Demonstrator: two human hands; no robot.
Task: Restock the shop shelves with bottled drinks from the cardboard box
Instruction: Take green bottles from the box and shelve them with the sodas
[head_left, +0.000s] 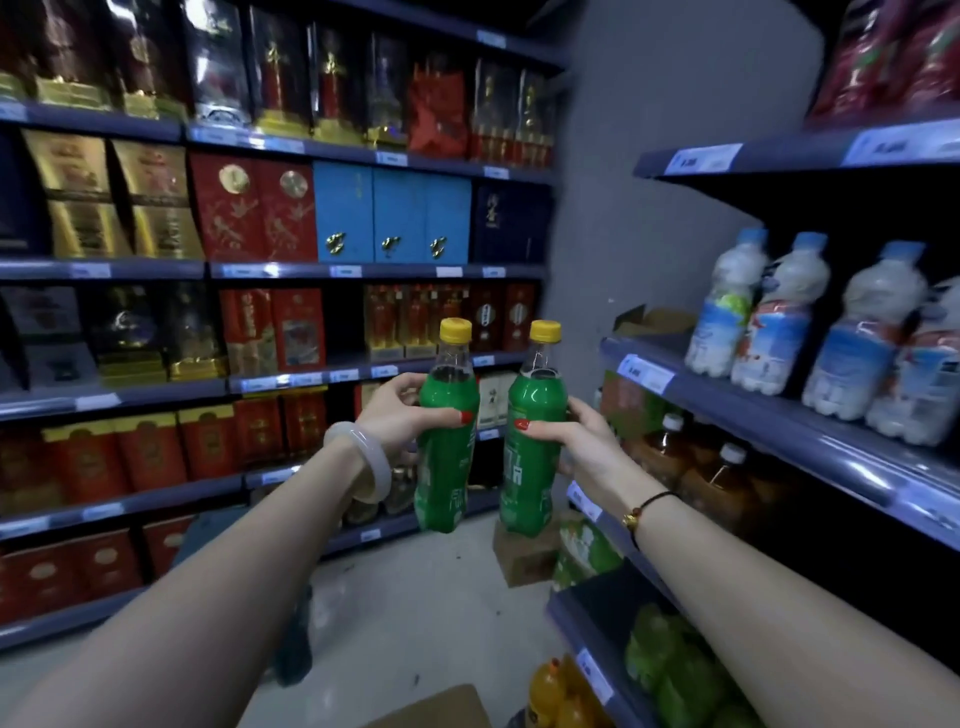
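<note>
The left hand (400, 415) wraps its fingers and thumb round the left bottle (447, 467), and the right hand (576, 441) likewise grips the right bottle (530, 478). Both bottles are held in mid-air, off the front edge of the shelf (727, 410). They stand upright side by side with their long axes vertical: green bodies, clear necks, yellow caps (455, 330) on top.

We only get a corner of the cardboard box (436, 706); the bottom edge chops off the rest. Most of the fingers on our left hand (397, 410) sit hidden behind the left green bottle (448, 457), and it's the same for our right hand (584, 441) behind the right green bottle (530, 478). The label print on both is too smeared to read, and so are the price tags (644, 374). The orange bottles (550, 696) get cut off low down too.
</note>
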